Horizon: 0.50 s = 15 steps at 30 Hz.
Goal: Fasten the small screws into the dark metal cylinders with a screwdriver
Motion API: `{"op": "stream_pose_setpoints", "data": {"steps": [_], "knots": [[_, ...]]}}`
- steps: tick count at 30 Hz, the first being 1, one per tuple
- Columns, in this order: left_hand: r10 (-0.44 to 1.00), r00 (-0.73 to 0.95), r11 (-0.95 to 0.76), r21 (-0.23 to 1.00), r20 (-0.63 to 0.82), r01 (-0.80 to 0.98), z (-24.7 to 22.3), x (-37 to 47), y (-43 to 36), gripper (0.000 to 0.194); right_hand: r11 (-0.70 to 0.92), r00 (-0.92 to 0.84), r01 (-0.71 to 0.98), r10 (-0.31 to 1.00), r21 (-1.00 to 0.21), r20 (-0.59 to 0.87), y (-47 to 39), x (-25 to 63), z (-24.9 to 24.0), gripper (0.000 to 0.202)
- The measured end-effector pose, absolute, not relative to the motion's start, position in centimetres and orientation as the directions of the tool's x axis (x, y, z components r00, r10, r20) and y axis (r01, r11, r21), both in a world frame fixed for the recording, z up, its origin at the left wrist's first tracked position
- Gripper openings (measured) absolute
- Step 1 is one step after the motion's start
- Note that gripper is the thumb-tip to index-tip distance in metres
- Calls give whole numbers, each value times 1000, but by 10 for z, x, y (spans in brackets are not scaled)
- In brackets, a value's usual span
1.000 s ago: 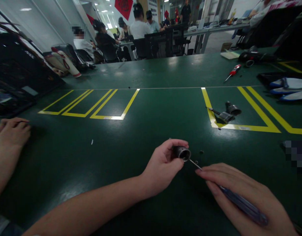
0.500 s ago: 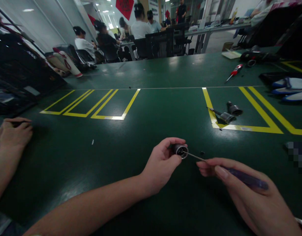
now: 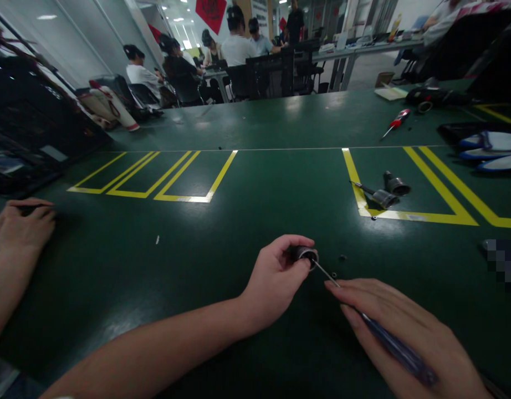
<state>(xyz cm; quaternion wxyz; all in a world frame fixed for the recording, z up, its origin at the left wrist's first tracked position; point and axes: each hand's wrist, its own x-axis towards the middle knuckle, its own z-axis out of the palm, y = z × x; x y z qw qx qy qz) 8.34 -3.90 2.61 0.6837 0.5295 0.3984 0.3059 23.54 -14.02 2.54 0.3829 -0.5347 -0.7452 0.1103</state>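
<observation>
My left hand (image 3: 276,277) pinches a metal cup (image 3: 301,252) between thumb and curled fingers, over the green table (image 3: 255,188); can't tell if it rests on it. Mouth faces right and toward me, likely so the shaft gets in. My right hand (image 3: 405,321) pinches a screwdriver (image 3: 399,350), fingertips well forward on the shaft, handle lying back under the palm; I'd call that a grip for aim, not force. Tip is at the cup's mouth, depth hidden. Tiny ring (image 3: 334,275) just beside the shaft, dark bit (image 3: 342,257) near, probably left there for easy reach. Two more cups (image 3: 384,199) lie together in a yellow tape outline (image 3: 430,219), thin rod (image 3: 361,187) across the tape; seems a parts spot. Red screwdriver (image 3: 400,117) well apart. Co-worker's hands (image 3: 26,227) far left, contents unclear
</observation>
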Motion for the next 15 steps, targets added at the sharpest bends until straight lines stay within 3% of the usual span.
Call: {"op": "stream_pose_setpoints", "data": {"steps": [6,15], "knots": [[843,493,232,972,-216,30,24,83,-39,21,469,-167,751,815,-464,554,-137,229,36,28],[858,467,217,975,-212,45,24,84,-38,21,514,-251,779,781,-360,572,-137,226,39,25]]}}
